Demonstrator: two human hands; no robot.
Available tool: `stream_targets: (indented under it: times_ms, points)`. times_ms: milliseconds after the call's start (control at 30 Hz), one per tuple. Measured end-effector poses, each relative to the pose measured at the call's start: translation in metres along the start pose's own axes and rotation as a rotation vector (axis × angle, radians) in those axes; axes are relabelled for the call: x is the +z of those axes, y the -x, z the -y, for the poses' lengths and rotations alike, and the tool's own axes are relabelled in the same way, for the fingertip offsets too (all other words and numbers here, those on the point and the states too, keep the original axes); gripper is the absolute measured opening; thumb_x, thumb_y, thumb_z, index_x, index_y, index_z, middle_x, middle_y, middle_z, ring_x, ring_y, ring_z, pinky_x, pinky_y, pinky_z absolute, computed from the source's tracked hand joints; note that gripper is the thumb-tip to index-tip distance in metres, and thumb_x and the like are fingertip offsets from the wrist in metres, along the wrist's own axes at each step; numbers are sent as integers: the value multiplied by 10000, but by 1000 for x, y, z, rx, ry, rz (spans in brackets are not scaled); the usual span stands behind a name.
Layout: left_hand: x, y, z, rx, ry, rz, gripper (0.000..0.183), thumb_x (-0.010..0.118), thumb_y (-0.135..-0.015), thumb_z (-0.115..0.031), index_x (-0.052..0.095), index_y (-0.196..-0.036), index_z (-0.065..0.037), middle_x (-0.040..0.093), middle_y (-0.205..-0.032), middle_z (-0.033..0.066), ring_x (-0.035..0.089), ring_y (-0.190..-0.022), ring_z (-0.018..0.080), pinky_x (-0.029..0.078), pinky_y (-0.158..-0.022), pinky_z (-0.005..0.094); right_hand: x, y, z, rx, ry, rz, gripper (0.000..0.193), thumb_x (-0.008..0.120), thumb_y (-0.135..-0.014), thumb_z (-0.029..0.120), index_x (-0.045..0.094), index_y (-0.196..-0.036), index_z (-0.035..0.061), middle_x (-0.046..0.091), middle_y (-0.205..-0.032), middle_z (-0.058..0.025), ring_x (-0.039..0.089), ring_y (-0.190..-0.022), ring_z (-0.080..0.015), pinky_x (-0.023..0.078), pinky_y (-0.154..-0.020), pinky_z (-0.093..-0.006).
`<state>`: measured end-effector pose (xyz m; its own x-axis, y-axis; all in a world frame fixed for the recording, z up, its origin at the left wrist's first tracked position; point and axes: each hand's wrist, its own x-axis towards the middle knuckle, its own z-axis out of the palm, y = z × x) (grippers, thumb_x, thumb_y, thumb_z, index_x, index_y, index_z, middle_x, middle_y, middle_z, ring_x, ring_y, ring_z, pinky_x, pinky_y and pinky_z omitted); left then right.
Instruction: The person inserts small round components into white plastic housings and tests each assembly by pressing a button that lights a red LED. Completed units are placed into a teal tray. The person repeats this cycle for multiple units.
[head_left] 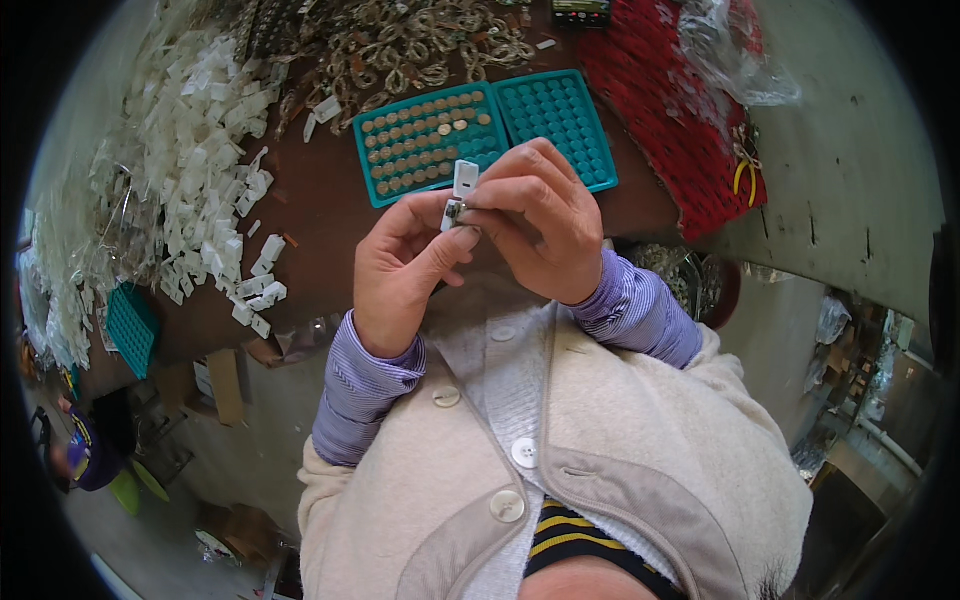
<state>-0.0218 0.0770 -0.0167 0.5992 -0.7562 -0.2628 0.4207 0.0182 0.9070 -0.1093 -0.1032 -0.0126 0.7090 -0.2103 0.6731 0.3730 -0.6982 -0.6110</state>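
In front of my chest, both hands meet at a small white plastic case (466, 178) with its lid part raised. My left hand (400, 262) grips the lower half between thumb and fingers. From the other side, my right hand (540, 215) pinches at the case, fingertips against the lid and the opening. A small dark, metallic-looking part shows inside; its kind is too small to tell. Just beyond the hands lies a teal tray (425, 97) with rows of round, coin-like discs, some pockets at its right bare. A second teal tray (555, 105) adjoins it on the right.
A large heap of white plastic cases (215, 110) covers the table's left side, with loose ones near the front edge. Coiled cords (420, 40) pile up at the back. At right are a red cloth (650, 110), clear plastic bag (735, 50) and yellow-handled pliers (745, 178).
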Motion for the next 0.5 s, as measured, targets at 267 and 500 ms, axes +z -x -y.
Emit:
stream_targets:
  times_ms: [267, 500]
  points:
    - [23, -1, 3, 124, -92, 39, 316, 746, -1042, -133, 672, -1325, -14, 751, -1066, 12, 667, -905, 52, 550, -731, 215, -24, 17, 7, 84, -129, -33, 231, 818, -828, -47, 737, -1034, 19, 744, -979, -102, 724, -861, -230, 585, -724, -332]
    - [13, -2, 4, 57, -122, 73, 300, 647, -1103, -198, 671, -1348, -26, 767, -1046, 34, 660, -858, 39, 504, -621, 188, -24, 7, 4, 381, -201, -42, 197, 800, -906, -8, 751, -1096, 6, 726, -969, -91, 697, -904, -220, 560, -789, -349]
